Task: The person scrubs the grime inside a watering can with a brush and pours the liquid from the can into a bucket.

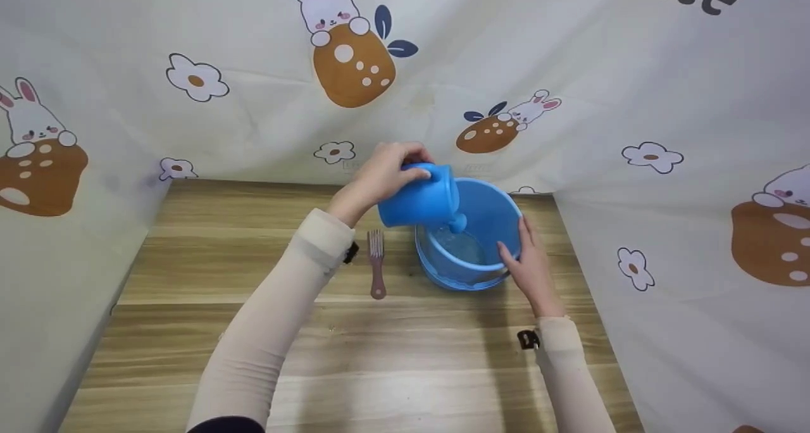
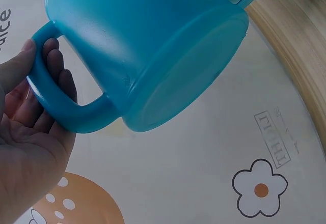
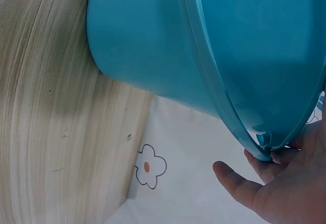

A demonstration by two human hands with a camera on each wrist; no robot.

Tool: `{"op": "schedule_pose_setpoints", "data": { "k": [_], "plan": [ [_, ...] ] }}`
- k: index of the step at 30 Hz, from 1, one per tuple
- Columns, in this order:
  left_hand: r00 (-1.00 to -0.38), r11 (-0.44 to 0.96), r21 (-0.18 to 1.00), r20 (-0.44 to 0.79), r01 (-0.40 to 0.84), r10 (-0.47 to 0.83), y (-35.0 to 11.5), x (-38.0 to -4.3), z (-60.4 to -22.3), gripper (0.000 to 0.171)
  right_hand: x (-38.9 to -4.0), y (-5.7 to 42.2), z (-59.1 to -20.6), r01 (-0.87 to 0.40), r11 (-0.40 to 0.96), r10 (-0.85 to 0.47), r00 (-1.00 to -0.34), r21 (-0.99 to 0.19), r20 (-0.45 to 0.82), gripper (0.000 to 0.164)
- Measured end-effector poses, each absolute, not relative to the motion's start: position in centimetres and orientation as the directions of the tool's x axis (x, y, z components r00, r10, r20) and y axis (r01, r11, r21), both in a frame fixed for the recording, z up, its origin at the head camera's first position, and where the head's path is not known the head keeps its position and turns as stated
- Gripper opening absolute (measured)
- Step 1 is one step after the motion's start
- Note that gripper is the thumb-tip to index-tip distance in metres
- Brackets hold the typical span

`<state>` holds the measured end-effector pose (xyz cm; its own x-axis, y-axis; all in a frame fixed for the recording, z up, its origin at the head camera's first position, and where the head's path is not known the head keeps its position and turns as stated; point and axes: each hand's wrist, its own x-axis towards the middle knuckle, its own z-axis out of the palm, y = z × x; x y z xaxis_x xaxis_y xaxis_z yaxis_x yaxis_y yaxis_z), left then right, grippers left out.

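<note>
My left hand (image 1: pixel 393 170) grips the handle of a blue plastic watering can (image 1: pixel 414 199), fingers through the loop in the left wrist view. The can is tilted sideways, its small spout head dipping over the opening of a blue bucket (image 1: pixel 500 208). Clear water (image 1: pixel 465 248) shows at the bucket's bottom. At the bucket's right side, my right hand (image 1: pixel 530 265) holds the rim; in the right wrist view its fingers curl at the rim beside the handle lug, with the thumb spread apart.
A small rake-like fork (image 1: pixel 377 265) with a brownish-pink handle lies on the wood-patterned table (image 1: pixel 392 363), left of the bucket. Pale cloth (image 1: pixel 253 129) printed with rabbits and flowers walls the back and both sides.
</note>
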<state>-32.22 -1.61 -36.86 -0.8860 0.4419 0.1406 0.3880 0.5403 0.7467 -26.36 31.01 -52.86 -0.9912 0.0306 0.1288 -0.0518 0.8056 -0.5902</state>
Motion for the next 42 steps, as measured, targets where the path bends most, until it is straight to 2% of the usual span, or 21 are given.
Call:
{"op": "schedule_pose_setpoints", "data": {
  "k": [11, 18, 28, 32, 42],
  "plan": [
    [-0.885, 0.525, 0.75, 0.172, 0.402, 0.433, -1.4, -32.1, -36.7, 0.027, -26.3, 31.0, -53.0, -0.054, 0.805, 0.037, -0.989, -0.591, 0.14, 0.078],
    [-0.896, 0.462, 0.8, 0.202, 0.384, 0.395, -1.7, -32.1, -37.1, 0.025, -26.3, 31.1, -53.0, -0.053, 0.809, 0.04, -0.989, -0.585, 0.144, 0.078],
    [-0.936, 0.184, 0.941, 0.232, 0.285, 0.264, -3.1, -32.2, -40.0, 0.027, -26.4, 31.0, -53.0, -0.043, 0.815, 0.044, -0.99, -0.578, 0.136, 0.078],
    [-0.946, 0.091, 0.961, 0.236, 0.261, 0.224, -3.8, -32.1, -41.3, 0.028, -26.3, 31.0, -52.9, -0.04, 0.818, 0.044, -0.99, -0.574, 0.131, 0.078],
    [-0.962, -0.043, 0.975, 0.221, 0.217, 0.163, -4.4, -32.0, -42.9, 0.025, -26.3, 31.0, -52.9, -0.05, 0.814, 0.038, -0.989, -0.579, 0.14, 0.078]
  ]
}}
